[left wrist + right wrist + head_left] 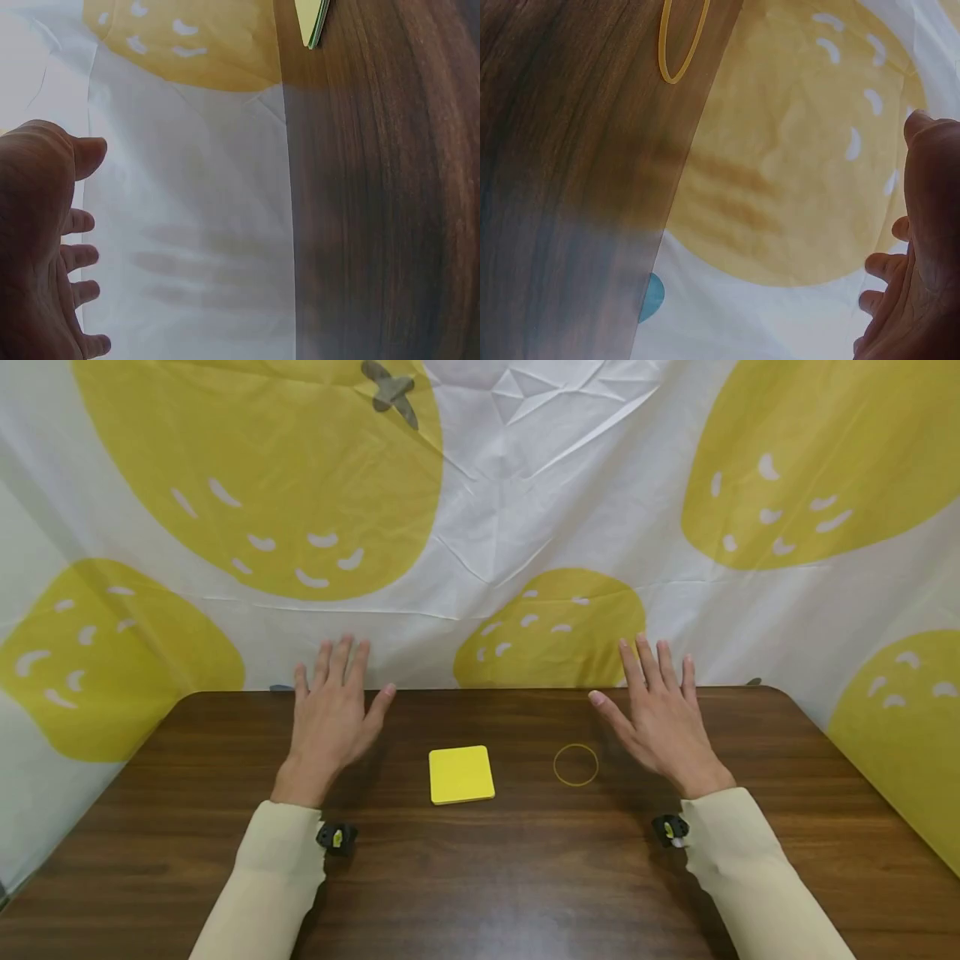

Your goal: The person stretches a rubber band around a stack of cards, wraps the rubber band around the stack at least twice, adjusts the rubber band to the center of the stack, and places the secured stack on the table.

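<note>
On the brown table lies a squared stack of yellow cards (461, 774) with rounded corners; its edge shows at the top of the left wrist view. A thin yellow rubber band (555, 767) lies as a loop to the right of the stack. My left hand (330, 718), palm down with fingers straight and spread, is held above the table left of the cards. To the right of the rubber band, my right hand (663, 718) is raised likewise, thumb pointing inward. Both hands are apart from the cards and the band, and neither holds anything.
The wooden table (480, 877) has rounded far corners. Behind it hangs a white curtain (495, 510) printed with large yellow fruit, close along the far edge and down both sides. Each cream sleeve has a small black wrist camera (336, 838) at its cuff.
</note>
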Available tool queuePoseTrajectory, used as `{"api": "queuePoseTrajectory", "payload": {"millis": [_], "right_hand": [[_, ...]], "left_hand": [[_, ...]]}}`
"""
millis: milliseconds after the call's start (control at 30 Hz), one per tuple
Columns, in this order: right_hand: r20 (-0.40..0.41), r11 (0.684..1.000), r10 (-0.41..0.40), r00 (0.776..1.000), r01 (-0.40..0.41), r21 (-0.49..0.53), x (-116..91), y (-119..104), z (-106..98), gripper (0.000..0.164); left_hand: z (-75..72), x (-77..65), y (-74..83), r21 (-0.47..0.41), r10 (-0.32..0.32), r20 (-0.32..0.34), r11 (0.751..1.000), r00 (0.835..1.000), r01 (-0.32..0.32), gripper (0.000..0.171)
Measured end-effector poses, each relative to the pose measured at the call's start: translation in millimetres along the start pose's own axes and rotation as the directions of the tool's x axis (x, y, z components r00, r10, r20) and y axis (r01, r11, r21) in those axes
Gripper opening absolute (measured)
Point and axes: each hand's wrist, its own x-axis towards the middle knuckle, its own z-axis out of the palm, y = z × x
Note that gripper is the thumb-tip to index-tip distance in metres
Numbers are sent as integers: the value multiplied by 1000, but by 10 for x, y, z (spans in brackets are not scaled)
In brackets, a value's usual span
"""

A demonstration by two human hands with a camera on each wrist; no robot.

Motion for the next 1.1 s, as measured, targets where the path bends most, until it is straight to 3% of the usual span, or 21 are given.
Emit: {"api": "queuePoseTrajectory", "payload": {"millis": [267,400,700,1100], "right_hand": [[-78,999,-36,996,36,4,11,11,20,79],[-107,998,-70,992,69,-13,-5,15,23,72],[-81,998,-66,995,65,-18,-37,11,7,56],[3,998,-51,999,51,-36,-44,15,-18,34]], "left_hand": [[33,-12,7,-2,29,-47,1000,998,-29,66],[32,-22,19,4,22,-30,1000,999,-22,61],[28,-24,35,23,13,49,1000,999,-14,49],[42,-28,18,6,21,83,1000,996,-21,29]]}}
